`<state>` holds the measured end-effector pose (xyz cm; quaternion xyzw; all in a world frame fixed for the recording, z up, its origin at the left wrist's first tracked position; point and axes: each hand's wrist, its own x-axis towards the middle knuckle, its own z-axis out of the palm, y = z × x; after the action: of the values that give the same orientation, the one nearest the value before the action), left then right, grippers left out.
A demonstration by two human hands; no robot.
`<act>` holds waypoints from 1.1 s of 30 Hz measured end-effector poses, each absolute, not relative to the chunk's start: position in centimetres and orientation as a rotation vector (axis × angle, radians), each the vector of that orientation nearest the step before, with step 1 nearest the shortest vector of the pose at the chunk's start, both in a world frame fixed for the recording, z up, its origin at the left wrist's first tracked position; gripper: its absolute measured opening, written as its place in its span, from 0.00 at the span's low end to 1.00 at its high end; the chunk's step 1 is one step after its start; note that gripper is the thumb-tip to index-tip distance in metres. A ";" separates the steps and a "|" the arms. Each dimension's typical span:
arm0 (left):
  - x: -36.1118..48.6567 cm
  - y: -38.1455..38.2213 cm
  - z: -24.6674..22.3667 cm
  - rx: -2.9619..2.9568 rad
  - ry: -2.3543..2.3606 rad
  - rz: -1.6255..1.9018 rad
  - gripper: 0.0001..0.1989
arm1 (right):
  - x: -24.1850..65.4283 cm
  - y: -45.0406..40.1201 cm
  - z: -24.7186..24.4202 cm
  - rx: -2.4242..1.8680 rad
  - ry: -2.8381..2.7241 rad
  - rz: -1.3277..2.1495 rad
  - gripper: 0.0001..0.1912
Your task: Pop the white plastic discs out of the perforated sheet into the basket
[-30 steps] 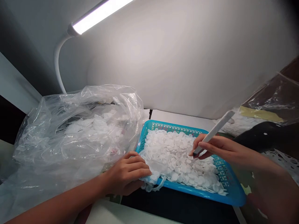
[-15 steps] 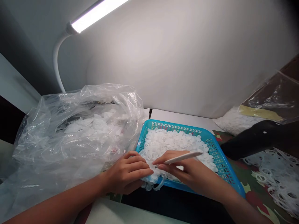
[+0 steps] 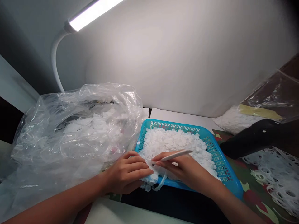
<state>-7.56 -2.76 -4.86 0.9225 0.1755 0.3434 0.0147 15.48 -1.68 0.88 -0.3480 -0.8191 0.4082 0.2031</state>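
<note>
My right hand [image 3: 177, 163] pinches a slim white pen-like tool [image 3: 178, 154], its dark tip pointing left at my left fingertips. My left hand [image 3: 132, 171] is closed over a translucent white sheet of round pieces [image 3: 150, 179], at the near left corner of a blue plastic basket [image 3: 231, 183]. Part of that sheet hangs over the basket's front rim, and the rest is hidden under my fingers. A heap of small white discs [image 3: 175, 140] fills the basket. A thin white strip [image 3: 161, 183] dangles between my hands.
A large clear plastic bag [image 3: 77, 146] with white pieces inside stands at left. To the right are a black rounded object [image 3: 252, 138], a pile of white ring-shaped scraps [image 3: 277, 177] and another clear bag of white material [image 3: 235, 119]. A lit lamp [image 3: 95, 14] hangs above.
My right hand has shifted slightly left, and the tool's back end has dropped left and a little upward in the picture. My left hand has stayed nearly still. The view has moved slightly.
</note>
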 end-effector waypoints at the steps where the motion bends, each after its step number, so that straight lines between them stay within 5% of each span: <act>1: -7.6 -2.8 -4.8 2.872 0.548 1.063 0.12 | 15.5 -1.7 0.7 -0.942 -2.298 1.114 0.14; 19: -7.5 -2.7 -4.6 2.889 0.506 1.066 0.13 | 14.9 -2.0 0.5 -0.689 -2.783 0.417 0.08; 33: -7.6 -2.8 -4.6 2.862 0.508 1.023 0.13 | 15.4 -1.6 -0.6 -0.860 -2.279 0.629 0.09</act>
<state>-7.58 -2.78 -4.61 0.9283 0.1648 0.3319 0.0299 15.41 -1.57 -0.65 -0.3253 -0.8619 0.2379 0.3079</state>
